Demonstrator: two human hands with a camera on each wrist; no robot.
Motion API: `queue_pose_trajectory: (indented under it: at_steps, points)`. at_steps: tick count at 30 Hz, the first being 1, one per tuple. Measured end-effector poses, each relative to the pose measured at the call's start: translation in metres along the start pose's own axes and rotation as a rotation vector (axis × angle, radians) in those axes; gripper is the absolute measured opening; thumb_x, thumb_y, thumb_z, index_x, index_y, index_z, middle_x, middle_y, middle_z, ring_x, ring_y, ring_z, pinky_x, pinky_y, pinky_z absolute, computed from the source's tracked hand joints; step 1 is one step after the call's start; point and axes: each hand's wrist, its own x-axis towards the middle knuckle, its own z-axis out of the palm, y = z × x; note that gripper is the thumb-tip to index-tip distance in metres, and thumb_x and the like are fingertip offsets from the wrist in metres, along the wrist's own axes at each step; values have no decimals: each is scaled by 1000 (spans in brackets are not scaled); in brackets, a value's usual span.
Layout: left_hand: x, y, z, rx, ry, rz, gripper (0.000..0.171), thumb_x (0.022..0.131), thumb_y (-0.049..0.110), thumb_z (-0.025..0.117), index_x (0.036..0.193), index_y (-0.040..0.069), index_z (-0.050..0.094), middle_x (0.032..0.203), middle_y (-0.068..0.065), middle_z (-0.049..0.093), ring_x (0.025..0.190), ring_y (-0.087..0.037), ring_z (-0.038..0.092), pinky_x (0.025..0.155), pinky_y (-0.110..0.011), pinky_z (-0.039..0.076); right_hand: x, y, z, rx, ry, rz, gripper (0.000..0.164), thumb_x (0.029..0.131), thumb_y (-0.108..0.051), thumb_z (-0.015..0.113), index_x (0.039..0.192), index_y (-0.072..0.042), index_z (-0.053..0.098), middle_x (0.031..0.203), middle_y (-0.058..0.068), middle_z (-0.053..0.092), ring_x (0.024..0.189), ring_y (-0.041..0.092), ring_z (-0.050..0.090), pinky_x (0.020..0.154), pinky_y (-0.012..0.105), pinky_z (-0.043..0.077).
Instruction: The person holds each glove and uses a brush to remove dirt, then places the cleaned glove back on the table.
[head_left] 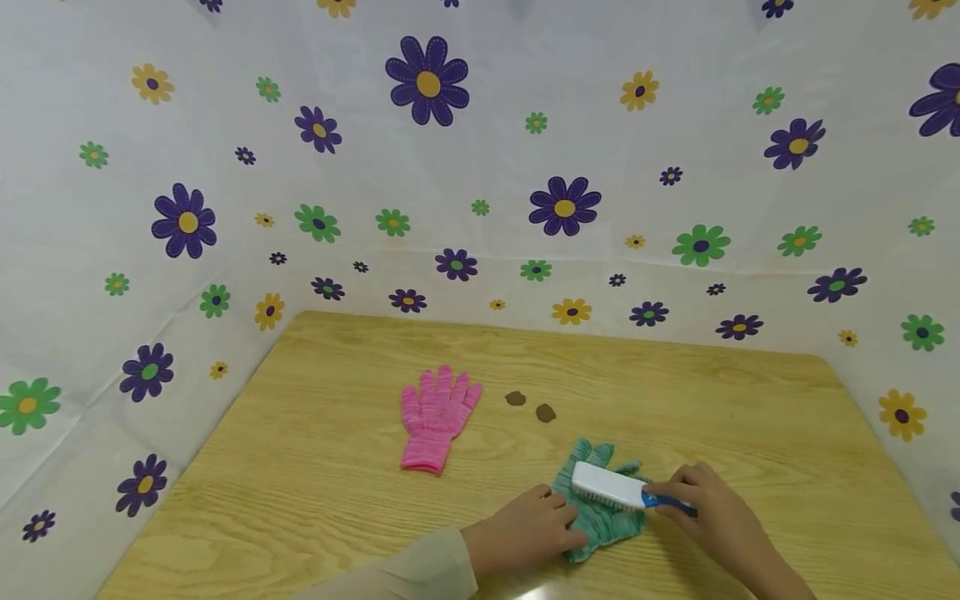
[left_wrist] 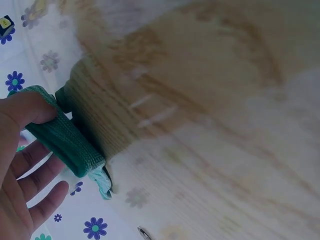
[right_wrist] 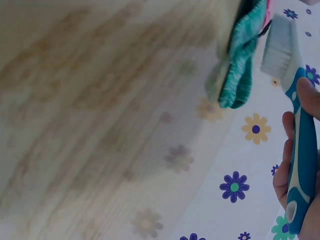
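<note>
A green knit glove point(head_left: 603, 527) lies on the wooden table near its front edge. My left hand point(head_left: 527, 532) is at the glove's left side. In the left wrist view, the thumb lies over the green fabric point(left_wrist: 70, 137) and pinches it, while the other fingers spread loosely below. My right hand point(head_left: 718, 518) grips the blue handle of a white-headed scrub brush point(head_left: 609, 484). Its bristles point down over the middle of the glove. A small gap shows between the bristles point(right_wrist: 277, 50) and the fabric in the right wrist view.
A pink knit glove point(head_left: 437, 421) lies flat farther back to the left, fingers pointing away. Two small brown pieces point(head_left: 515, 398) sit to its right, beyond the green glove. White flower-printed sheeting point(head_left: 480, 158) stands around the table point(head_left: 315, 433) at the back and sides.
</note>
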Motion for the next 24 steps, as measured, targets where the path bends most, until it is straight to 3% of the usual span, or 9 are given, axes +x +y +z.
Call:
queue_pose_trajectory:
  at_steps: [4, 8, 16, 24]
  points:
    - [-1, -1, -1, -11, -26, -6, 8, 90, 31, 55, 94, 35, 61, 86, 15, 60, 74, -1, 52, 64, -17, 35, 2, 5, 1, 26, -87, 91, 24, 71, -13, 78, 93, -21, 75, 81, -12, 59, 76, 3, 49, 61, 19, 45]
    - [-2, -1, -2, -15, -41, -13, 9, 90, 31, 55, 94, 36, 61, 86, 16, 59, 75, -2, 52, 65, -17, 34, 3, 9, -3, 93, -90, 184, 24, 74, -12, 75, 96, -18, 74, 84, -7, 65, 77, 8, 51, 62, 21, 43]
    - [-2, -1, -3, -25, -37, -15, 8, 90, 31, 55, 93, 35, 61, 85, 15, 60, 75, -2, 52, 64, -17, 33, 1, 10, -5, 28, -104, 75, 25, 71, -12, 77, 94, -21, 75, 83, -13, 58, 75, 2, 45, 59, 18, 43]
    - [5, -3, -4, -8, -19, -29, 9, 91, 31, 54, 91, 35, 61, 83, 15, 59, 74, -2, 51, 65, -18, 34, 8, 13, -7, -10, -45, 164, 22, 73, -14, 76, 96, -16, 75, 80, -2, 62, 76, 12, 49, 57, 23, 40]
